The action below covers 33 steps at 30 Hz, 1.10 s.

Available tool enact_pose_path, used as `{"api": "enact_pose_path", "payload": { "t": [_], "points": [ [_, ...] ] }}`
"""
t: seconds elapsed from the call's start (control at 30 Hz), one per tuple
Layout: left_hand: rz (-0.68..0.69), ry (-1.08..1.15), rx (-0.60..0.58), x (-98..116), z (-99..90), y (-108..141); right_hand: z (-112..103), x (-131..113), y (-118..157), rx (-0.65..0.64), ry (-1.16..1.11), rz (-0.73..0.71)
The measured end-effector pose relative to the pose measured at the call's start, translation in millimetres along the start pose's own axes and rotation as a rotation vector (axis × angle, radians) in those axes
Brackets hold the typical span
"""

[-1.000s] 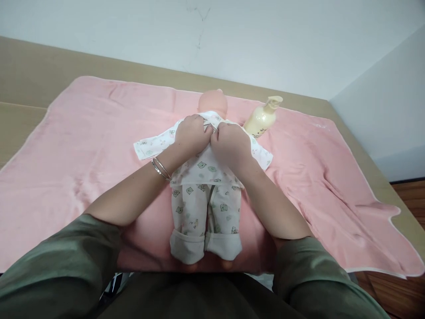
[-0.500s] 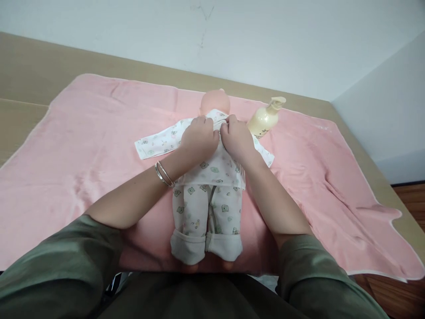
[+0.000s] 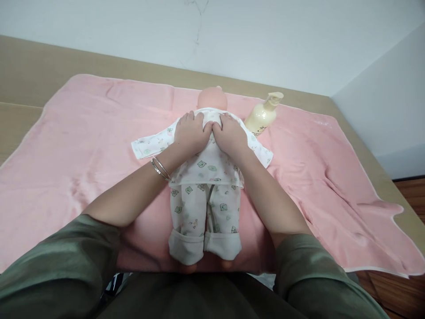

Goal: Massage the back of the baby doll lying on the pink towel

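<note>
White cotton top [image 3: 202, 165] under both palms now! Left hand [image 3: 192, 133] laid over one side of the upper part, right hand [image 3: 230, 133] over the other, fingers stretched towards the shoulders, thumbs angled in and all but meeting at the midline. No pinch visible, no fold of cloth caught; just loose, spread contact. How hard a press? Impossible to tell from here.

Inside that top, the doll [image 3: 212, 98]: stretched out straight ahead, head at the far end, feet by the near edge, apparently belly down, though with no face in sight to confirm it.

Step in hand, by all appearances: a flat-handed stroke or smoothing across the upper back. Called for next, most likely: palms kept level, matched light pressure on both sides, no dragging of the cloth out of line.

And quite a change from half a second back! Fingers curled then, cloth bunched near the neckline; uncurled now, with the fold there smoothed away. No real shift of the doll, only a slight swing of the view.

Further out: bracelets [image 3: 160, 169] on the left wrist, printed trousers [image 3: 191, 208] with turned-up cuffs below the top. Just beside the right-hand shoulder, a cream pump bottle [image 3: 261, 118], contact with the cloth unclear. Beneath everything, a wrinkled pink blanket [image 3: 109, 110], spread over a wooden table [image 3: 23, 53] against a pale wall [image 3: 133, 26].
</note>
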<state>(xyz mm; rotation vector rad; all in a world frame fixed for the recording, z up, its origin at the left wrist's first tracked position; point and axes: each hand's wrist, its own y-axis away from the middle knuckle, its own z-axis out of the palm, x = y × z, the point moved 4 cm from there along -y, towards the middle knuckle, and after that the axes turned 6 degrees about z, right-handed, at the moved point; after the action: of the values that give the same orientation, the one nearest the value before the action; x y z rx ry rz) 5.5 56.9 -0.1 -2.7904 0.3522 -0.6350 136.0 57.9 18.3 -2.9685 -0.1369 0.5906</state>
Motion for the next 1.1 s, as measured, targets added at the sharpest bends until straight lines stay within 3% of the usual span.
{"api": "enact_pose_path", "payload": {
  "t": [0.23, 0.53, 0.8, 1.0, 1.1],
  "points": [
    [0.008, -0.048, 0.012, 2, 2.3, 3, 0, 0, -2, -0.015, 0.021, -0.023],
    [0.094, -0.081, 0.080, 21, 1.1, 17, -7, 6, -5, -0.069, 0.012, -0.116],
    [0.061, -0.031, -0.137, -1, -6.3, -6, -9, -5, 4, -0.075, 0.132, -0.089],
    [0.045, 0.018, -0.097, -10, -3.3, -10, -5, -18, 20, 0.002, 0.195, -0.124],
    [0.046, 0.013, -0.087, -10, -4.5, -10, -6, -14, 16, -0.051, 0.143, -0.081]
  ]
}}
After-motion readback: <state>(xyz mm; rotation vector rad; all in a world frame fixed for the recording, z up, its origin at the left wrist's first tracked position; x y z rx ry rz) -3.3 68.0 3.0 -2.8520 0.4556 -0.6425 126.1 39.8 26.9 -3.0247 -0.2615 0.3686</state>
